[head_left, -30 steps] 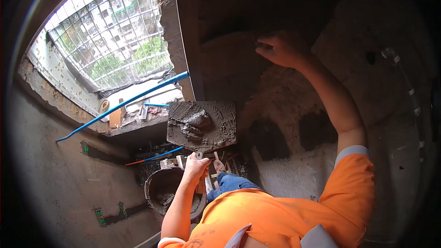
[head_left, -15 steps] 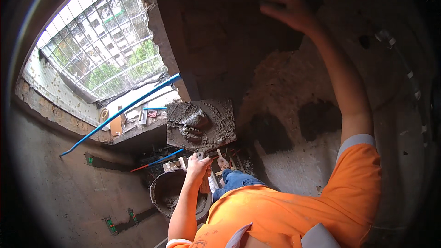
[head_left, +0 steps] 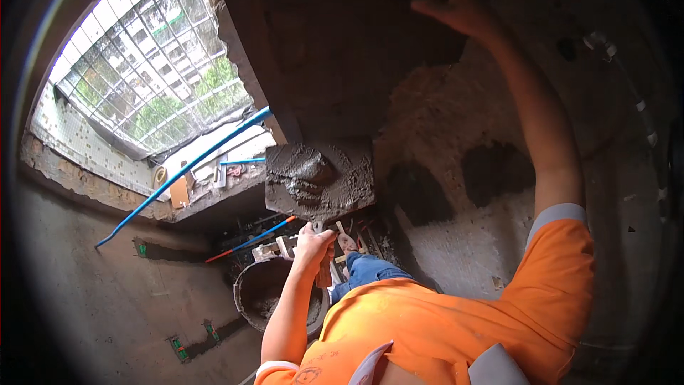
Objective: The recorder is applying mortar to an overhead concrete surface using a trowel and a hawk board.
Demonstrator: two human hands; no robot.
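Observation:
My left hand (head_left: 313,246) is closed round the wooden handle of a plasterer's hawk (head_left: 356,199), held out in front of me below the window. A thick lump of wet grey mortar (head_left: 308,173) sits on its board, with a thinner smear around it. My right arm reaches up to the dark wall at the upper right. There my right hand (head_left: 456,11) has its fingers curled, close to the wall surface; what they grip is lost in shadow. Darker, wet-looking mortar (head_left: 356,64) covers the upper part of that wall.
A mortar bucket (head_left: 240,299) stands low by my left forearm. A long blue pipe (head_left: 182,173) slants across the barred window (head_left: 153,64). Rubble and sticks (head_left: 249,232) lie under the sill. Green boxes (head_left: 178,349) are set in the left wall.
The hawk and my left hand have shifted slightly up and to the right in view. My right hand has moved a little right along the wall.

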